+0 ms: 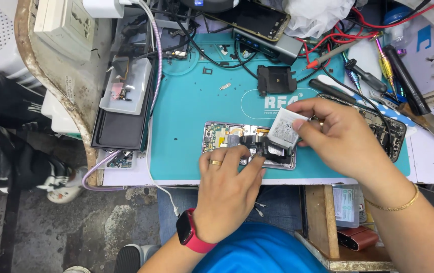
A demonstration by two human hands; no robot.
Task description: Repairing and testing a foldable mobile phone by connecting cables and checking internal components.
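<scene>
Head view, looking down on a repair bench. An opened phone [247, 144], its back removed and circuit boards exposed, lies flat near the front edge of a teal work mat [186, 116]. The left hand [227, 189] rests its fingertips on the lower edge of the phone; thumb and forefinger are closed on a small black part [265, 149] at the phone's right end — whether the part is lifted clear or merely pressed in place cannot be told from this angle. The left wrist carries a red-strapped watch [190, 233], and a gold ring sits on one finger.

The right hand [338, 136] pinches a pale grey, flat rectangular battery [284, 130] between thumb and fingers, holding it tilted just above the right end of the phone. A thin gold bracelet [396, 205] circles the right wrist.

Behind the right hand lies a second opened phone [386, 131], partly hidden by the hand. A black square component [276, 80] sits on the mat, well apart from the hands. To the left — off the mat — a dark tray [121, 126] bears a clear plastic box [126, 86] of small parts. Screwdrivers and tweezers [394, 76] lie at the right, beside red cables [348, 35].
</scene>
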